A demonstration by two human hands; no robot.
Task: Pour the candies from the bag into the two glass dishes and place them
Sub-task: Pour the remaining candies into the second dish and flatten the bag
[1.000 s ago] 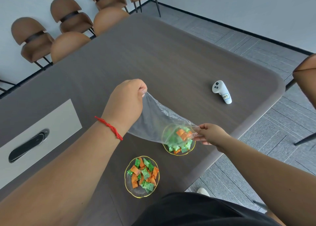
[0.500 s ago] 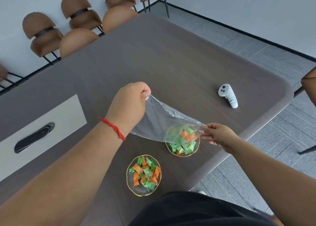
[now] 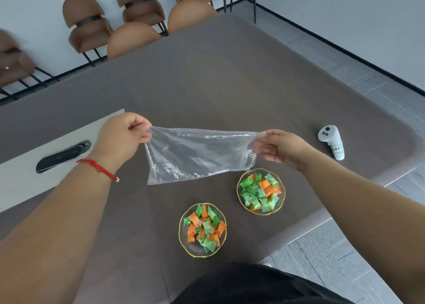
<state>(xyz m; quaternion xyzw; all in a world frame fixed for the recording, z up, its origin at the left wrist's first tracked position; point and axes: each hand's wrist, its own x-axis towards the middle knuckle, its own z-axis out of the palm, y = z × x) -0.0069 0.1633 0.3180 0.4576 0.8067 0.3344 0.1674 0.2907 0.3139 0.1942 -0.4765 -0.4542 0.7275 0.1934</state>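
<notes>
Now, bag: empty, stretched left-right above the tabletop.
Fingers: left hand and right hand each pinch one end.
Dishes: filled right dish lies directly below right hand.

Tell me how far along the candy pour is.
Pouring looks done: both glass dishes, the nearer dish and the right dish, hold candies. The bag looks empty, stretched between left hand and right hand. Left: placing the dishes.

Bright even light; wide-angle distortion, slight blur.
</notes>
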